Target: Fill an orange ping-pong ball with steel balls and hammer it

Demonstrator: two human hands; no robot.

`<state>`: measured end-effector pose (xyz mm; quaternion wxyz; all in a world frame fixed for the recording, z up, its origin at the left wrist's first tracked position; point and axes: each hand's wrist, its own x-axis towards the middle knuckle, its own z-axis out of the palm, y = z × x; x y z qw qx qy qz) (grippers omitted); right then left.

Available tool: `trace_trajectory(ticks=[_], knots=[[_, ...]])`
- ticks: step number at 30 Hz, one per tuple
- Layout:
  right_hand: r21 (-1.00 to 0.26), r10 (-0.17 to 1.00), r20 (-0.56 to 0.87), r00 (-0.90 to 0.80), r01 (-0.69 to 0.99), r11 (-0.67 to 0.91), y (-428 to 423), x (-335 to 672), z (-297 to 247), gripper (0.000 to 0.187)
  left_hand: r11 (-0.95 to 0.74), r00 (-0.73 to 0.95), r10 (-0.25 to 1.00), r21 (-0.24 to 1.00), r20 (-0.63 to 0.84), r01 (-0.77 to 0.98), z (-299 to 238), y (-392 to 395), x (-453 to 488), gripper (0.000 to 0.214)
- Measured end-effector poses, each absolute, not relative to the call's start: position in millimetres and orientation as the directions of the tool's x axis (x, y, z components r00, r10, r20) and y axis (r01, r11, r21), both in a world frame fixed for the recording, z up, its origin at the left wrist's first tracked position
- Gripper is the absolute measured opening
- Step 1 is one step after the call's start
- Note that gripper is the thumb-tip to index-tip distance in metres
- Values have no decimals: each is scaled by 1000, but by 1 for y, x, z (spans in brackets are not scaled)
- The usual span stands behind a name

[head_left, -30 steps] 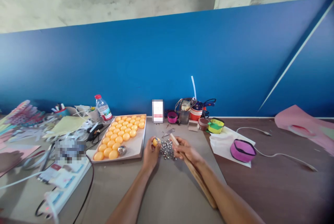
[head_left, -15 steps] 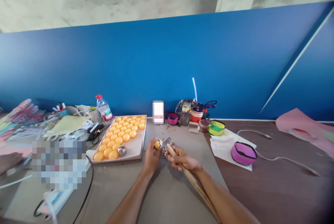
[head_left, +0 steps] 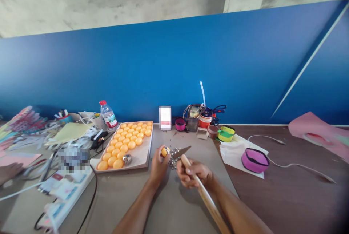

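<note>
My left hand (head_left: 159,165) pinches an orange ball (head_left: 164,150) whose right side is covered with small silver pieces. In my right hand (head_left: 195,173) is a long wooden-handled tool (head_left: 208,205) with a narrow, pointed metal head (head_left: 182,152) set across its upper end. That head hovers over or rests on a pile of shiny silver bits (head_left: 173,164) on the table between my hands; I cannot tell which. Left of my hands, a shallow tray (head_left: 142,150) carries rows of orange balls (head_left: 125,141) and one silver-covered ball (head_left: 127,159).
A power strip (head_left: 64,199) with cables lies at the left, near another person's hand (head_left: 11,172). Behind stand a water bottle (head_left: 109,116), a phone-like screen (head_left: 165,117) and a red-white cup (head_left: 205,120). A purple band (head_left: 255,160) sits on white paper at the right.
My right hand has moved slightly right and down, drawing the tool's metal head away from the ball and turning its point to the right. My left hand still holds the ball.
</note>
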<state>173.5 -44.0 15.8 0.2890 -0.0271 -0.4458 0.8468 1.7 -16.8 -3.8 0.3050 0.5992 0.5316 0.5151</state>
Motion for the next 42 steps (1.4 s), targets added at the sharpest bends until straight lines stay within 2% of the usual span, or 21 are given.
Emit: trace_trajectory(ticks=[3,6,10,15,19,21,23,26,29,36,42], knots=[[-785,514,190,-837,-444,-432,-46,170,20,29,-249,-111,946,903,304,349,-1,-18,2,35],[-783,622,180,-762,-493,-378,-45,168,23,26,-260,-96,946,900,311,351,-3,-17,0,37],[-838,746,54,-664,-436,-327,-39,168,20,24,-319,-41,934,881,354,349,-11,-15,-1,35],[-833,806,105,-583,-494,-250,-34,169,14,26,-324,-37,934,888,355,326,-15,-15,0,35],[-822,822,68,-566,-499,-276,-32,172,17,38,-331,-13,935,885,355,327,-14,-16,1,34],[-814,843,95,-529,-529,-240,-31,176,23,40,-323,-22,938,898,345,298,-14,-16,1,34],[-791,903,177,-391,-602,-106,-30,179,33,38,-304,-35,945,914,325,270,-14,-16,2,34],[-750,967,252,-46,-641,165,-28,184,45,37,-296,-31,947,907,319,298,-14,-17,3,33],[-766,961,261,85,-588,260,-27,188,52,33,-311,-16,942,890,336,333,-13,-17,5,33],[-838,950,307,58,-457,299,-35,185,63,18,-311,-37,939,891,342,330,-9,-18,5,33],[-905,958,273,-91,-361,224,-53,167,63,36,-338,-35,929,885,367,320,-9,-19,4,33]])
